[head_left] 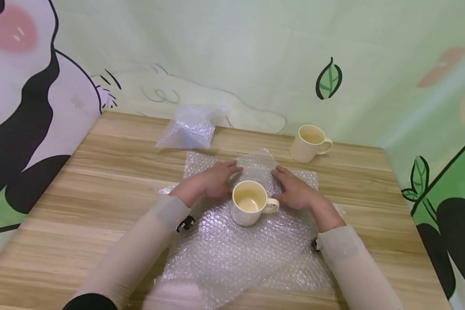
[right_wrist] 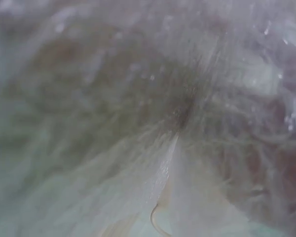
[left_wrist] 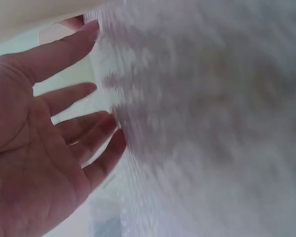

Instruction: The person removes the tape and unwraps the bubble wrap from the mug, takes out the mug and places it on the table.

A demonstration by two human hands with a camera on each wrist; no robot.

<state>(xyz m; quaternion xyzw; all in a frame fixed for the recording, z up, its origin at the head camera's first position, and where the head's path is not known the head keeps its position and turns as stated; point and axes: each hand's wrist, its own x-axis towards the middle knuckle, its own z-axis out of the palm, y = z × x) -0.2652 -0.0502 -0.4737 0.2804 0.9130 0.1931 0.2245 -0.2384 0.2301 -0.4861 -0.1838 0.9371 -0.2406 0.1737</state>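
A cream mug point(head_left: 245, 215) stands upright on sheets of bubble wrap point(head_left: 248, 258), its handle toward the right. Left of the mug, my left hand point(head_left: 218, 177) rests on the wrap with its fingertips near a raised, pointed fold behind the mug. The left wrist view has this hand point(left_wrist: 44, 138) with loosely extended fingers, tips at the bubble wrap point(left_wrist: 212, 123). My right hand point(head_left: 296, 189) lies on the other side, fingers spread against the wrap close to the mug's handle. Blurred bubble wrap point(right_wrist: 89, 98) fills the right wrist view and covers most of that hand.
Toward the back right of the wooden table point(head_left: 100, 181) stands a second cream mug point(head_left: 304, 150). A bubble-wrapped bundle point(head_left: 191, 129) lies at the back left. A printed cloth wall point(head_left: 236, 56) rises behind the table.
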